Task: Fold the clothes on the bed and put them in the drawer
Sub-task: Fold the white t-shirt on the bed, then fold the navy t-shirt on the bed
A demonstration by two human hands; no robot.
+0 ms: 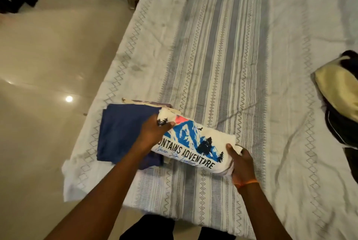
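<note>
Okay, my left hand (153,133) and right hand (242,164) both grasping folded white tee (193,143); I'd keep it level, square over blue stack (120,131) at nine o'clock.

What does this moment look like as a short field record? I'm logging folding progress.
held item: white printed T-shirt, folded, gripped at both ends
left hand: grip on the shirt's left end
right hand: grip on the shirt's right end
stack: folded blue garment near the bed's left edge, partly under the shirt
unfolded: dark and yellow clothes at the right edge
surface: striped bedsheet
drawer: not in view
</note>
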